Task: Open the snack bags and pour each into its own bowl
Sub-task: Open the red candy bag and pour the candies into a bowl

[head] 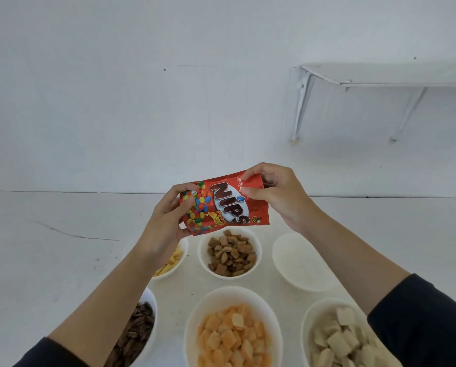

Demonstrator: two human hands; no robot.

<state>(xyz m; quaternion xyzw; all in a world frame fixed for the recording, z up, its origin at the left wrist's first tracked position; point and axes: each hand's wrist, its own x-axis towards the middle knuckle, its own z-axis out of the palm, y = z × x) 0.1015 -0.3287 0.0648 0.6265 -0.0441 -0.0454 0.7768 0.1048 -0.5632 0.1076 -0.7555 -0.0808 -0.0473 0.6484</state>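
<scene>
A red Nips candy bag (225,205) is held sideways above the table, between both hands. My left hand (166,223) grips its bottom end on the left. My right hand (277,194) pinches its top edge on the right with thumb and fingers. Below and to the right stands an empty white bowl (299,260). Whether the bag's top is torn, I cannot tell.
Several white bowls hold snacks: yellow pieces (171,260), brown pillows (230,254), dark seeds (138,332), orange pieces (233,335) and pale squares (338,337). They stand on a white table (62,260) against a white wall. A white shelf (380,75) hangs at upper right.
</scene>
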